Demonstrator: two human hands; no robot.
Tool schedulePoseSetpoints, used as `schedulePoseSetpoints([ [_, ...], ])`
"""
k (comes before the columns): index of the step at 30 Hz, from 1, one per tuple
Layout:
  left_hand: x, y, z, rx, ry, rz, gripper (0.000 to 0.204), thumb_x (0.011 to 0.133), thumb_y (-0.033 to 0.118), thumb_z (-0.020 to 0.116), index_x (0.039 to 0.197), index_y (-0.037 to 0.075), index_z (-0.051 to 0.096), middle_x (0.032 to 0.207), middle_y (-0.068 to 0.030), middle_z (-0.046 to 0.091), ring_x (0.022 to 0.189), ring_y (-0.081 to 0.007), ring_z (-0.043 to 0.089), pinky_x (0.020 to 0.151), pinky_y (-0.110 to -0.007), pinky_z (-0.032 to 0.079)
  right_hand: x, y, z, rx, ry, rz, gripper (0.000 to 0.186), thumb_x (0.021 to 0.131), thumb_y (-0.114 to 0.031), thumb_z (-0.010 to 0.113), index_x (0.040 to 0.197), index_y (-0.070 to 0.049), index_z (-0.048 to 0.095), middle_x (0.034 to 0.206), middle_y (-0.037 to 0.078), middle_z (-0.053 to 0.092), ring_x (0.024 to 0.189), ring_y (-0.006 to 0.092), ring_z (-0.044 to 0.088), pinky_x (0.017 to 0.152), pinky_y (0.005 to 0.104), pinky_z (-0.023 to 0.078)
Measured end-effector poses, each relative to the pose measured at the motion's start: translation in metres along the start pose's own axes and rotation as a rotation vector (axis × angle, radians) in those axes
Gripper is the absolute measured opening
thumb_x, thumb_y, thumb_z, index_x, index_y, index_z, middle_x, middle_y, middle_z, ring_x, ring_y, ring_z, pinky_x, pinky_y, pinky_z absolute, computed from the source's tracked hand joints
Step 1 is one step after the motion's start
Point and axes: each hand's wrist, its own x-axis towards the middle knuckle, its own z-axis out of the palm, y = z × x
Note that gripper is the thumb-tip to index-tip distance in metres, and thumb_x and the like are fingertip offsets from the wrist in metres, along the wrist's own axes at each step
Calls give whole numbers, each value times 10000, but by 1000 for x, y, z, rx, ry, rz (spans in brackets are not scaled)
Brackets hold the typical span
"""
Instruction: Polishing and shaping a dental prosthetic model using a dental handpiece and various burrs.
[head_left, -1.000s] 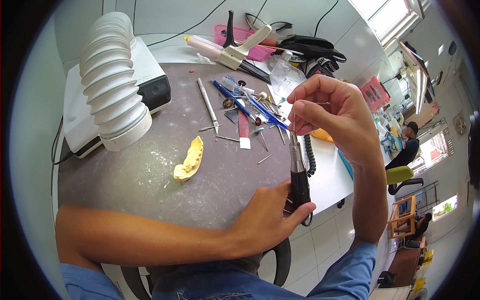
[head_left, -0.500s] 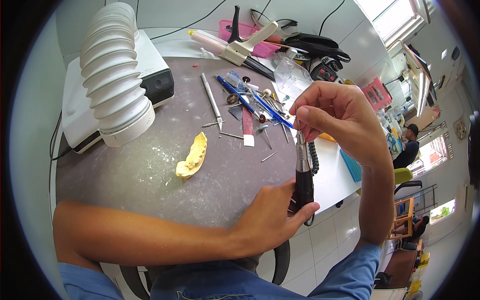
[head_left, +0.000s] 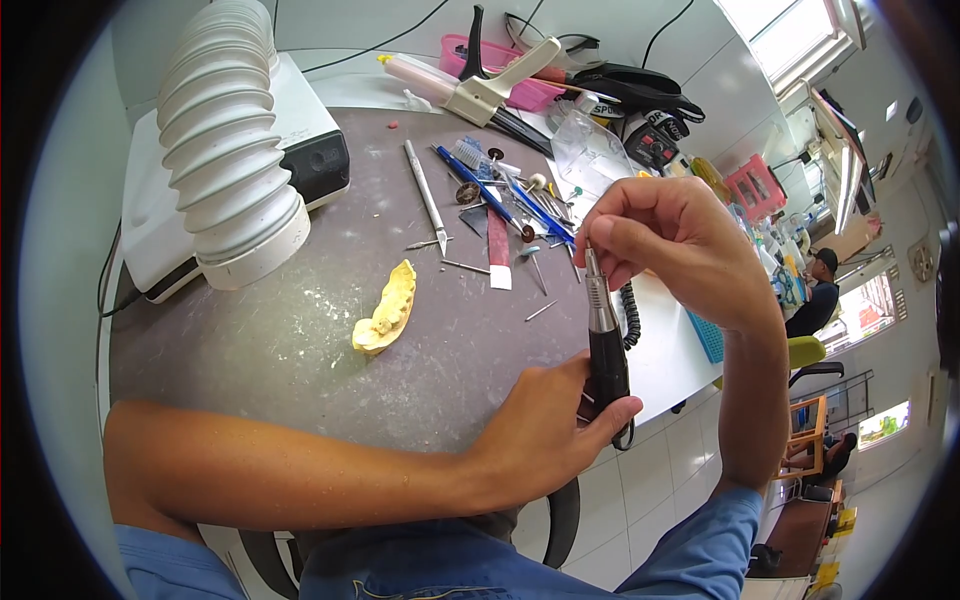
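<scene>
My left hand (head_left: pixel 535 425) is closed around the black lower body of a rotary handpiece (head_left: pixel 608 365), which stands nearly upright with its silver nose up. Above that nose, thumb and fingertips of my right hand (head_left: pixel 675 240) pinch a thin metal bur at the handpiece's tip; the fingers cover most of the bur. A yellow dental cast (head_left: pixel 388 315), curved like an arch, lies on the grey table left of the handpiece. Between the cast and my right hand a loose bur (head_left: pixel 541 310) rests on the table.
A white ribbed suction hose (head_left: pixel 225 150) hangs at the left over a white box. Further back lie a craft knife (head_left: pixel 425 190), a blue pen (head_left: pixel 470 180), several burs and polishing discs, and a dispensing gun (head_left: pixel 485 100). A coiled black cord (head_left: pixel 630 315) runs behind the handpiece. Another person sits far right.
My right fingertips have come down slightly, closer to the handpiece's nose, and less of the bur shows. My left hand keeps its hold on the handpiece.
</scene>
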Motion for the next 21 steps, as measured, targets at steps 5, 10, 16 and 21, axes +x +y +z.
schedulePoseSetpoints([
  [5,2,-1,2,-65,25,-14,349,960,288,654,1016,-51,595,780,-166,710,740,-288,723,702,-388,554,-12,-1,-1,-32,154,41,223,1003,-129,537,923,33,667,860,60,700,761,81,674,679,228,569],
  [10,6,-10,4,-208,96,-74,367,957,304,651,990,-57,594,752,-150,701,671,-252,708,650,-368,540,-12,17,10,-274,271,69,276,1004,-144,504,857,34,654,638,50,645,596,109,647,568,251,510],
  [16,9,-16,6,-189,107,-40,355,957,299,650,959,-51,587,727,-147,692,637,-237,702,627,-360,531,9,24,25,-151,257,50,404,1004,-320,600,833,39,671,684,53,670,638,107,657,587,254,514],
  [21,8,-14,5,-200,114,-60,360,955,302,654,955,-51,584,729,-153,692,654,-251,705,636,-367,530,27,20,29,-157,155,-23,297,970,-230,634,844,35,677,700,13,655,606,41,557,547,231,447],
])
